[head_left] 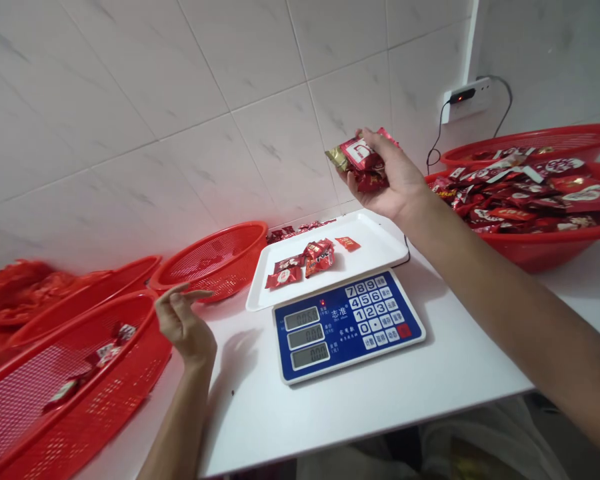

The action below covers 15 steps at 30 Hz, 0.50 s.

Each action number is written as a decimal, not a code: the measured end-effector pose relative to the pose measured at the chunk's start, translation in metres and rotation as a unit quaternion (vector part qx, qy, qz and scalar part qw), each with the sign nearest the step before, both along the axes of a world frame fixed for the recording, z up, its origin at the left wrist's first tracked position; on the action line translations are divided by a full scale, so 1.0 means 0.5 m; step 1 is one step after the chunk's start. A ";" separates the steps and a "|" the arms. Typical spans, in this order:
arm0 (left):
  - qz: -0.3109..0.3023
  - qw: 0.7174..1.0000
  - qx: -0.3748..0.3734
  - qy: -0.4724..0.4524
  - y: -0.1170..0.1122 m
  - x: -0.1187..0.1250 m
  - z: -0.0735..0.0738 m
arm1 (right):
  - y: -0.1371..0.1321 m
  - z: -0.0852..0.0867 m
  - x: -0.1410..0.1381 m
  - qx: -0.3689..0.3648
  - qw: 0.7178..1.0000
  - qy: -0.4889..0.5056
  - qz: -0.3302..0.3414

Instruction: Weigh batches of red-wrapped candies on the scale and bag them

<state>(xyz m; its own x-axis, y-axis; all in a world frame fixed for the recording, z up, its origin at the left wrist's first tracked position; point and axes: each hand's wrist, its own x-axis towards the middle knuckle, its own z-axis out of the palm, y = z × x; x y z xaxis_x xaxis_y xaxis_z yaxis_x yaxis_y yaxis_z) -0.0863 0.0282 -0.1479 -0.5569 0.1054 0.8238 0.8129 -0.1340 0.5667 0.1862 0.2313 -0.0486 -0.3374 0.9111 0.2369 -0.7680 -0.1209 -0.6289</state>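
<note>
My right hand (387, 170), raised above the back of the scale, is closed around several wrapped candies (363, 152) in red and gold wrappers. Below it, the white tray (375, 250) of a digital scale (350, 327) carries several red-wrapped candies (305, 263). To the left of the scale hovers my left hand (185, 327), fingers loosely extended and nothing seen in them. It is near the rim of a red mesh basket (105, 400) with a few wrapped candies (105, 353) inside.
A heaped red basket (545, 250) of wrapped snacks stands at right, another behind it. Further red baskets (215, 260) line the left, one with red plastic bags (25, 287). More candies (300, 230) lie behind the tray. A wall socket (467, 100) feeds a cable.
</note>
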 end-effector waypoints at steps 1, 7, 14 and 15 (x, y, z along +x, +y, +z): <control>-0.002 1.000 -0.008 -0.015 -0.002 -0.005 -0.012 | 0.001 -0.001 -0.001 -0.001 1.000 0.001 0.001; -0.047 0.993 -0.083 -0.073 -0.014 0.025 -0.017 | -0.011 -0.001 0.002 -0.001 0.999 -0.034 -0.007; -0.070 0.990 -0.094 -0.081 -0.024 0.047 -0.004 | -0.022 0.011 0.012 0.010 0.998 -0.059 -0.027; -0.078 0.989 -0.104 -0.075 -0.022 0.052 0.006 | -0.021 0.012 0.014 0.014 0.998 -0.058 -0.029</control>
<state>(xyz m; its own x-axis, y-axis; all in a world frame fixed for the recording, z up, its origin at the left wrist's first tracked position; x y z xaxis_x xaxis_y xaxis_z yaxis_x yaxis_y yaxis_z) -0.0602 0.0173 -0.1449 -0.6356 0.3580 0.6839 0.6957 -0.1182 0.7085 0.1932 0.2208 -0.0424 -0.3112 0.9235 0.2242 -0.6944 -0.0599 -0.7171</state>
